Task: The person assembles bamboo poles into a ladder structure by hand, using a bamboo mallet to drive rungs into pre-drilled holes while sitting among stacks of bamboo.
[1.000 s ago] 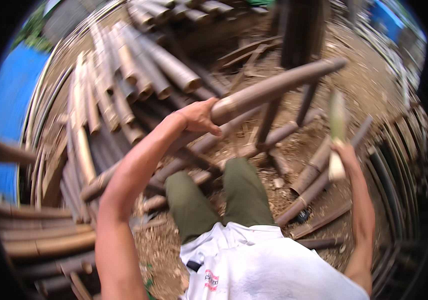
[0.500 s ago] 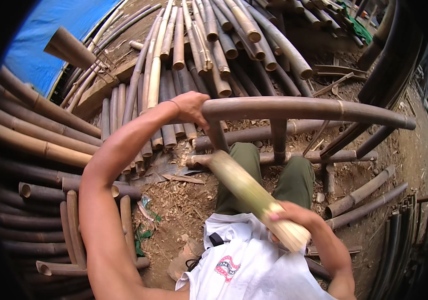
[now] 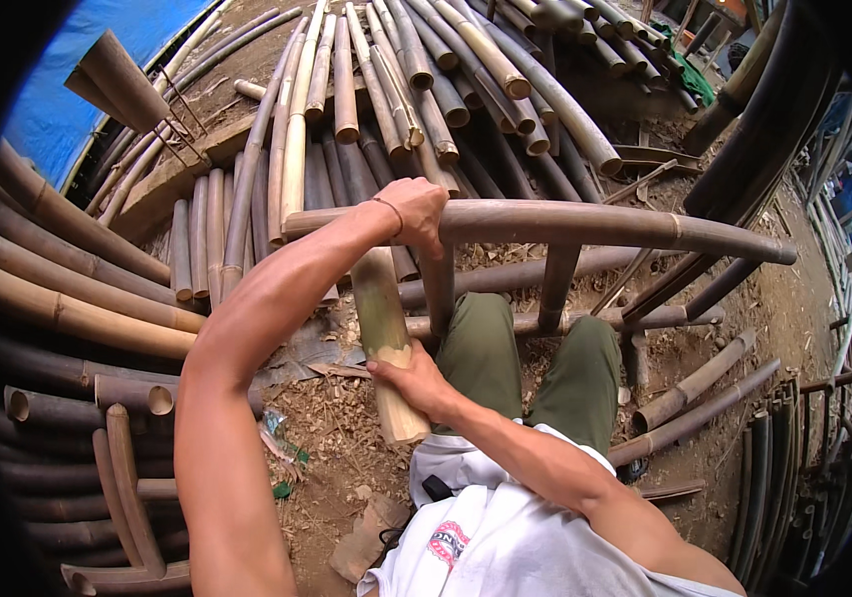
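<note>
My left hand point(image 3: 414, 211) is closed around the top of a dark brown bamboo rail point(image 3: 605, 223), left of the middle. The rail runs crosswise in front of my knees, on bamboo posts point(image 3: 557, 284). Below it, my right hand point(image 3: 418, 383) grips a short, thick bamboo club point(image 3: 376, 303). The club's upper part is greenish; its lower part is pale, cut wood. It stands nearly upright, left of my knees. Its upper end is close under the rail and my left wrist; whether they touch I cannot tell.
Stacked bamboo poles point(image 3: 416, 60) lie beyond the rail, with more curved poles point(image 3: 78, 308) at the left. A blue tarp point(image 3: 58, 90) is at the upper left. Dark bamboo pieces point(image 3: 695, 388) lie on the shaving-strewn ground point(image 3: 326, 478) to the right. Thick dark poles point(image 3: 759, 129) lean at the upper right.
My right hand has swung the club leftward, from over my lap to left of my knees, and turned it closer to upright. My left hand stays on the rail; the view has shifted slightly.
</note>
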